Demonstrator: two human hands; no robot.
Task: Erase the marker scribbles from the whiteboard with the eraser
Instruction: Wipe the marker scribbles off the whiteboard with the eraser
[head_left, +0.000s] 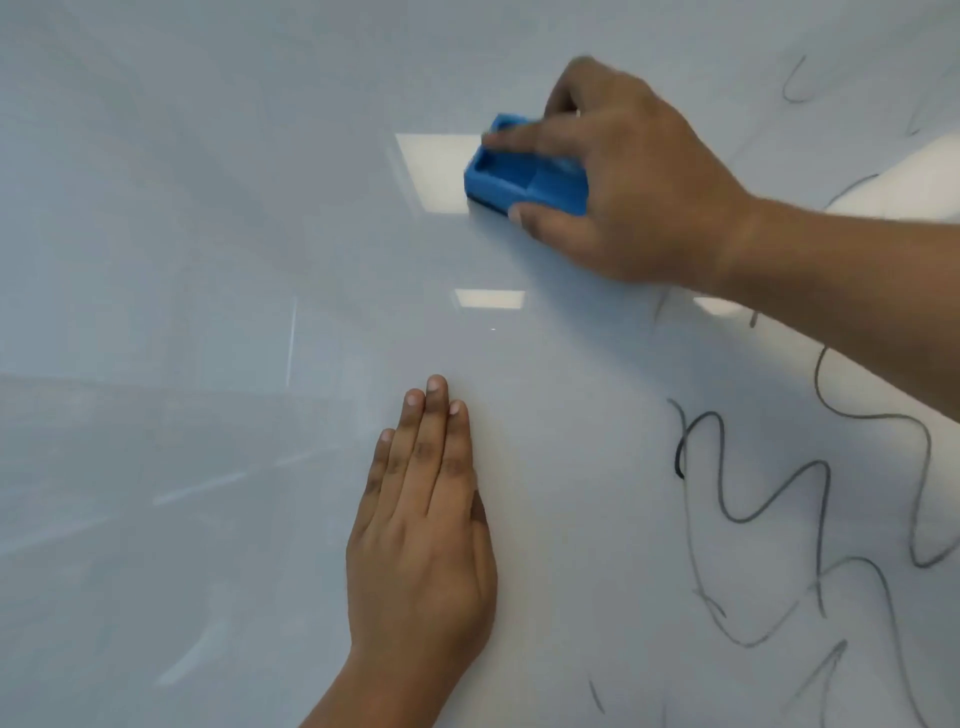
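Glossy whiteboard (208, 364) fills the view, wiped clean on the left and scribbled on the right.

Nearest, the left hand (421, 540) lies flat with fingers together, holding nothing, probably to brace the body. Beside it and beyond, black marker scribbles (810, 509) loop along the right edge as one tangled patch. Farthest, the right hand (623, 192) clamps the single blue eraser (519, 179) between thumb and fingers, pressing it to the board.

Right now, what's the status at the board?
Right hand grips eraser on board. Left hand flat, empty. Scribbles remain at right. Nothing blocking.
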